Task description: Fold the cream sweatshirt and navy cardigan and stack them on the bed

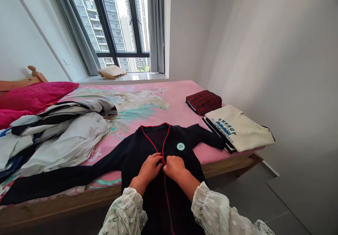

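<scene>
A dark navy cardigan (132, 154) with red edging and a round green-and-white badge lies front up on the bed. Its lower part hangs over the near bed edge, and its sleeves spread to either side. At the front opening, my left hand (151, 168) pinches the red-trimmed edge with bent fingers. Close beside it, my right hand (174, 167) is closed on the other side of the same opening, just below the V of the neck. Any button between my fingertips is hidden.
A heap of white, striped and dark clothes (71, 133) lies on the left by a magenta pillow (39, 94). Folded cream shirts (240, 127) and a red plaid garment (204, 101) sit at right. A cream folded cloth (112, 72) rests on the windowsill.
</scene>
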Tool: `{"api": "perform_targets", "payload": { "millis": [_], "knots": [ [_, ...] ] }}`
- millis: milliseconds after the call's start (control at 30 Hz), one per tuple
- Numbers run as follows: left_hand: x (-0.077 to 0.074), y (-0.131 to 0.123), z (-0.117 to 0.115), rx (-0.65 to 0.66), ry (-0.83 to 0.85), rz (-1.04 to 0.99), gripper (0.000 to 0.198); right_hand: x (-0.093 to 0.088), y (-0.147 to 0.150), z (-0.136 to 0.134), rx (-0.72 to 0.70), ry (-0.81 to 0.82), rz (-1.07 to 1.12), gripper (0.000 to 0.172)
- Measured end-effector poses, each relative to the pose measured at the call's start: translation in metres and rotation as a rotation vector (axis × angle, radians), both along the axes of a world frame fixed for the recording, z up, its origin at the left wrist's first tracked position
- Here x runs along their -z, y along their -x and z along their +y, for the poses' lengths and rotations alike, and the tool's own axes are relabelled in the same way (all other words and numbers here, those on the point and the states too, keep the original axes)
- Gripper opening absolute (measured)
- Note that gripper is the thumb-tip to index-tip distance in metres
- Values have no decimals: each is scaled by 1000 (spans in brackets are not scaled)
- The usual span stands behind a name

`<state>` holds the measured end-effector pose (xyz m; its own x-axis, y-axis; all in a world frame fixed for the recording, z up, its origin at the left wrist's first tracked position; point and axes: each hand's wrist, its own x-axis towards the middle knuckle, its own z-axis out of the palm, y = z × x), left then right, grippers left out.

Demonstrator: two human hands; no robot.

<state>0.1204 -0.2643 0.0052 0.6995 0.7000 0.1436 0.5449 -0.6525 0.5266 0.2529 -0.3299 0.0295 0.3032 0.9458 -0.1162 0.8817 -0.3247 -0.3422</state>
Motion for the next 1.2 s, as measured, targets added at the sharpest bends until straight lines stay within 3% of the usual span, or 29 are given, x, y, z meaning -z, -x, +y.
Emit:
{"api": "perform_targets", "payload": {
  "millis": [233,400,533,733,967,1200],
  "knots": [
    [9,4,-14,-28,-13,-42,45,7,-16,-3,71,-39,164,19],
    [12,3,-16,-47,-15,-85,38,13,1,-2,41,-125,258,17],
    [11,10,-20,-98,-6,-146,44,21,10,-4,39,-150,270,11],
    [8,8,-29,-207,54,-196,19,24,8,-4,45,-139,285,20],
    [5,-7,-28,-347,193,-240,19,24,2,-4,53,-109,368,29],
    [4,0,-18,-286,370,-313,14,27,6,-11,110,-160,438,38]
  ]
}}
